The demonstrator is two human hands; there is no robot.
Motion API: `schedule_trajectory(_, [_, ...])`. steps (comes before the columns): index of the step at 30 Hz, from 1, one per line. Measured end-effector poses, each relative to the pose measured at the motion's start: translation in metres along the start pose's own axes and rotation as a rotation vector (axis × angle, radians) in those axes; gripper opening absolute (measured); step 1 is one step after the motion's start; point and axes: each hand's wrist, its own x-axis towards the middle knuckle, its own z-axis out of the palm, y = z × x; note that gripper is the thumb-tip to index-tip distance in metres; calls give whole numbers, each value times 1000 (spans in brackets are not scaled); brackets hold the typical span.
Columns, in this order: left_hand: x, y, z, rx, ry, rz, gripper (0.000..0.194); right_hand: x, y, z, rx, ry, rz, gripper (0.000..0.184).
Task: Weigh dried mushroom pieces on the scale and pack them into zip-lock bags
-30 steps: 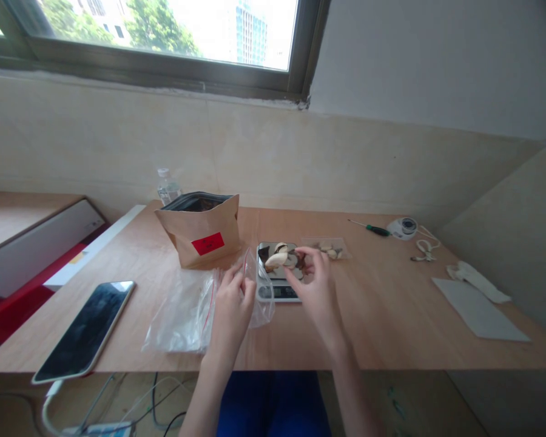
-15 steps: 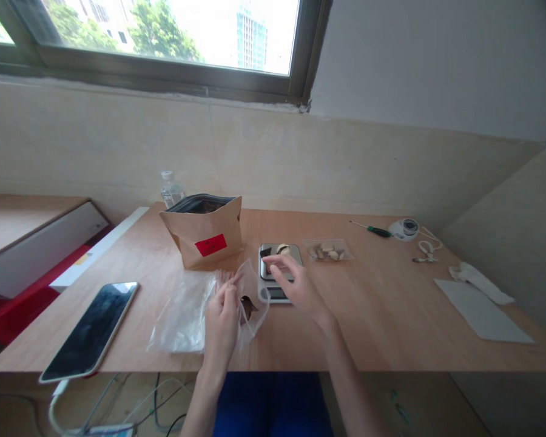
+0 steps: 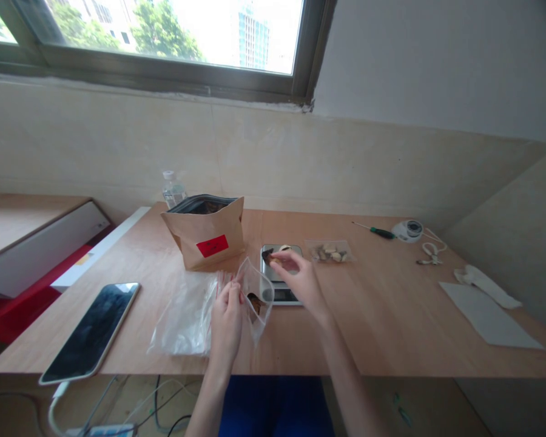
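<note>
My left hand [image 3: 227,312] pinches the edge of a small clear zip bag [image 3: 264,315], whose mouth stands open toward the right. Inside that bag lies a dark brown dried piece [image 3: 255,301]. Over a small silver digital scale [image 3: 279,297], my right hand [image 3: 301,280] has its thumb and fingers closed on another dark brown dried piece [image 3: 267,255]. A pale piece [image 3: 285,247] shows on the scale's far side, partly hidden by my fingers. More clear plastic bags [image 3: 184,321] lie flat under and left of my left hand.
A kraft paper pouch [image 3: 212,243] stands open behind the bags, a water bottle [image 3: 173,190] behind it. Right of the scale is a bag of pale pieces [image 3: 331,250]. A phone [image 3: 91,331], screwdriver [image 3: 381,232], white camera [image 3: 408,230] and white sheet [image 3: 489,315] lie farther out.
My right hand has closed on a dark piece at the scale and lifted it slightly. The small bag's mouth, in my left hand, has opened wider.
</note>
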Motion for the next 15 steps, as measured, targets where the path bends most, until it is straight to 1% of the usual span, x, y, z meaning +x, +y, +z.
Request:
schedule_trajectory(1, [2,0,1,-6,-12,2,35,2,-12,-6,45,-38,-12,18])
schedule_trajectory(3, [4,1,4,-30,-26,9,34,8,-27,-14,43,-117,-73,21])
schedule_trajectory(4, [6,1,6,-43,-29,13,34,13,-29,-16,14,-130,-105,22])
schedule_trajectory(5, [6,2,7,-55,-26,17,34,18,-28,-16,-29,-111,-128,23])
schedule_trajectory(7, [7,4,8,-64,-12,33,33,30,-13,-10,-163,-16,-139,25])
schedule_trajectory(8, [7,4,8,-64,-8,44,33,35,-3,-4,-267,34,-129,25])
schedule_trajectory(9, [7,5,7,-61,-6,52,33,39,8,3,-392,50,-111,24])
schedule_trajectory(12, [5,4,6,-48,-15,51,33,45,37,26,-742,-48,-86,28])
schedule_trajectory(14, [4,3,5,-67,-25,27,33,44,46,37,-890,-110,-95,26])
schedule_trajectory(15, [3,2,4,-78,-29,15,33,43,48,39,-928,-127,-102,23])
